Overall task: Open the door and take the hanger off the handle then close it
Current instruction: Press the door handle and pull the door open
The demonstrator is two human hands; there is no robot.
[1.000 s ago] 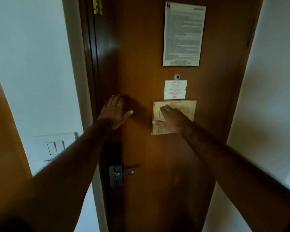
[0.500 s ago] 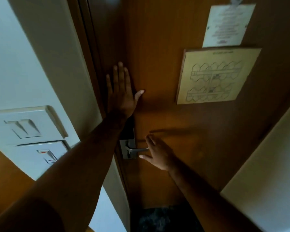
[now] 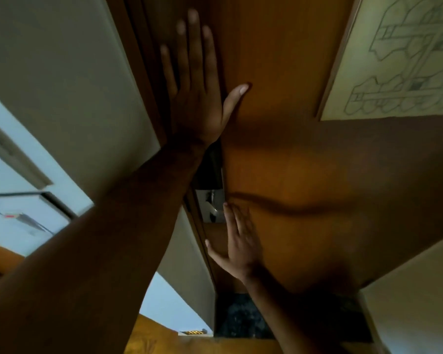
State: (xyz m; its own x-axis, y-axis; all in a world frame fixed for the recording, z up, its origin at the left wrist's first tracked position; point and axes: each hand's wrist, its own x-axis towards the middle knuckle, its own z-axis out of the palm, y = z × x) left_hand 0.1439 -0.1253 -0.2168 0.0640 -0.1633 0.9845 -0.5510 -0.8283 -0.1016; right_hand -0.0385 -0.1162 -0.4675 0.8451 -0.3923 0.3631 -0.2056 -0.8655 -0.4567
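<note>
The brown wooden door fills the middle of the view and sits shut in its frame. My left hand lies flat and open against the door near its left edge, fingers pointing up. Below it is the silver lock plate with the lever handle. My right hand is open with fingers stretched out, its fingertips right at the handle's lever, covering most of it. No hanger shows on this side of the door.
A beige floor-plan sign is fixed to the door at the upper right. White wall with a switch panel lies left of the frame. Another white wall stands at the lower right. Dark floor shows below.
The camera has come closer to the door and tilted. My right hand dropped from the floor-plan sign to the handle and now lies over the lever. My left hand stayed flat on the door.
</note>
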